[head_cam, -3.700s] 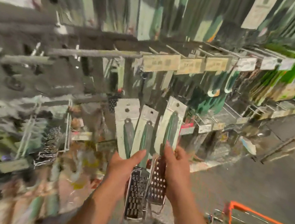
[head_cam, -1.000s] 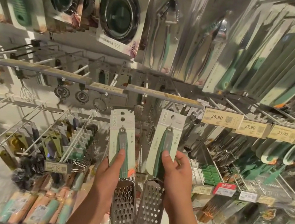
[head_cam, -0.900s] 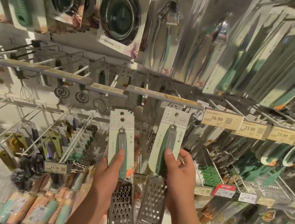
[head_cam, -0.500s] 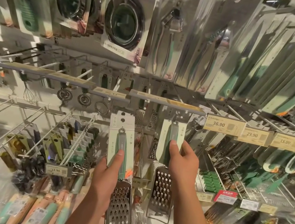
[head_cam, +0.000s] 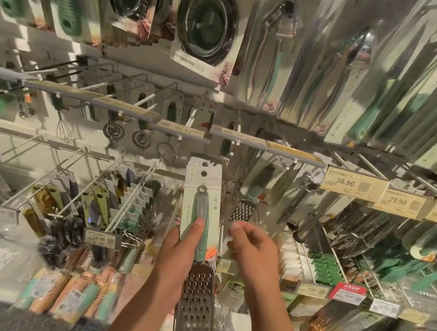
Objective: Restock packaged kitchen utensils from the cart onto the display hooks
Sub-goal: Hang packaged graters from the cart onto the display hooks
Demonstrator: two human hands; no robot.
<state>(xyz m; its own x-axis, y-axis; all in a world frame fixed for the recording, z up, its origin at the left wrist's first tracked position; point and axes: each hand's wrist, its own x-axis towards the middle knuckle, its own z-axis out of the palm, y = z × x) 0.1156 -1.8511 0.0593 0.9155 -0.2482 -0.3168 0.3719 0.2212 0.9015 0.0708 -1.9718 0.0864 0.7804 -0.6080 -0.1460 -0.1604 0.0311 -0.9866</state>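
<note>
Overhead, packaged strainers [head_cam: 208,20] hang above price tags [head_cam: 352,184] on hooks.

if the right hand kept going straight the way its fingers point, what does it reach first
Most likely the hung grater just above and beyond the right hand, whose fingertips point up at its perforated blade. Depth is unclear, so how close they are is uncertain.

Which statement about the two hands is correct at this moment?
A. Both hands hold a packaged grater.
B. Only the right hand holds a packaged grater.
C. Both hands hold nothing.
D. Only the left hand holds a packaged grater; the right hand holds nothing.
D: the left hand grips the packaged grater by its green handle, while the right hand holds nothing, fingers loosely curled, below another grater hanging on the display.
</note>
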